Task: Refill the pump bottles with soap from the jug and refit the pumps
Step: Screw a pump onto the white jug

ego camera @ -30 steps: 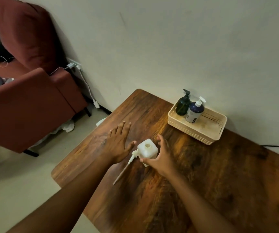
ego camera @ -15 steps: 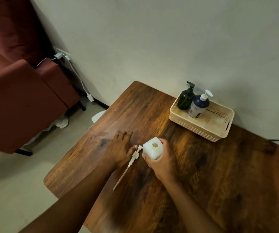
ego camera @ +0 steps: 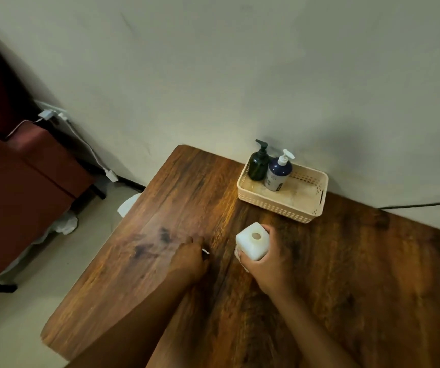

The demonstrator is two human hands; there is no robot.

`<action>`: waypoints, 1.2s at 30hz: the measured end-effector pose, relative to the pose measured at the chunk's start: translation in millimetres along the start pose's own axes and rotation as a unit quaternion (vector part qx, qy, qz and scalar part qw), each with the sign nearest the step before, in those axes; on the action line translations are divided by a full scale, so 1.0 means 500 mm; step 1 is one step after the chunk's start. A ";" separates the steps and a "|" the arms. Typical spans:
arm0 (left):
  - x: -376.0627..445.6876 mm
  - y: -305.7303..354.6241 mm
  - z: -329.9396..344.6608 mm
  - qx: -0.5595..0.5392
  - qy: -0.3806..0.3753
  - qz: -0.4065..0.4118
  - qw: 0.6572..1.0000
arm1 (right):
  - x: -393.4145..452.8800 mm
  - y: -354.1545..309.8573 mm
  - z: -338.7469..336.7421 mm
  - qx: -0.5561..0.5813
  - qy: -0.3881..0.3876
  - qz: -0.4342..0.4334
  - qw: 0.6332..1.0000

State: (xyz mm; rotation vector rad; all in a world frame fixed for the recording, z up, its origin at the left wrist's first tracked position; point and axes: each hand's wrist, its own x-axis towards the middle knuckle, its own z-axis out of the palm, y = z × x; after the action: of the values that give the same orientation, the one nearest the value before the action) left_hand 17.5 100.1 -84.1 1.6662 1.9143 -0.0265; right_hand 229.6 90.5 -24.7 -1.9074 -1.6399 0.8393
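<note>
Right now we hold the white bottle [ego camera: 252,241] in our right hand [ego camera: 269,257], just above or on the table [ego camera: 346,274]; we cannot tell which. Its top hole is open, with no pump in it. We think the bottle is light, smooth plastic that may squash a bit, so gripping its flat sides low down seems best. Our left hand [ego camera: 189,257] is curled over something thin and white, likely the pump [ego camera: 205,251], but most of it is hidden. That pump looks thin and bendy. Well apart by the wall, a basket [ego camera: 309,211] holds a dark bottle [ego camera: 258,166] and a blue bottle [ego camera: 277,173], both with pumps on.
</note>
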 end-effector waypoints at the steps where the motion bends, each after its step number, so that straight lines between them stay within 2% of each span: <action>1: 0.000 -0.001 0.005 -0.005 0.003 -0.010 1.000 | -0.003 0.003 -0.003 -0.001 0.006 0.002 1.000; 7: 0.000 -0.009 0.019 -0.025 0.005 -0.020 0.999 | -0.019 0.025 -0.007 -0.006 0.020 0.012 1.000; 14: -0.021 0.057 -0.066 -0.049 0.076 0.056 0.994 | -0.031 0.022 -0.046 0.031 0.012 0.024 0.999; 17: -0.033 0.114 -0.131 -0.099 0.107 0.101 0.984 | -0.030 0.002 -0.082 0.030 0.012 0.018 0.999; 20: -0.046 0.184 -0.203 -0.142 0.138 0.162 0.967 | -0.027 -0.024 -0.141 0.050 0.032 -0.003 0.998; 24: -0.069 0.286 -0.310 -0.134 0.174 0.220 0.951 | -0.023 -0.073 -0.244 0.079 0.046 -0.027 0.995; 28: -0.103 0.402 -0.415 -0.128 0.216 0.213 0.944 | -0.018 -0.131 -0.365 0.039 0.073 -0.063 0.995; 36: -0.216 0.621 -0.634 -0.171 0.307 0.334 0.875 | -0.010 -0.244 -0.594 0.011 0.156 -0.108 0.982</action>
State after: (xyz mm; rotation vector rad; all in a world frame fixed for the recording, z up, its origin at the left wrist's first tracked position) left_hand 171.7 192.2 335.6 2.1296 1.4758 1.1658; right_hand 358.6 114.1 268.2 -1.7057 -1.5954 0.4432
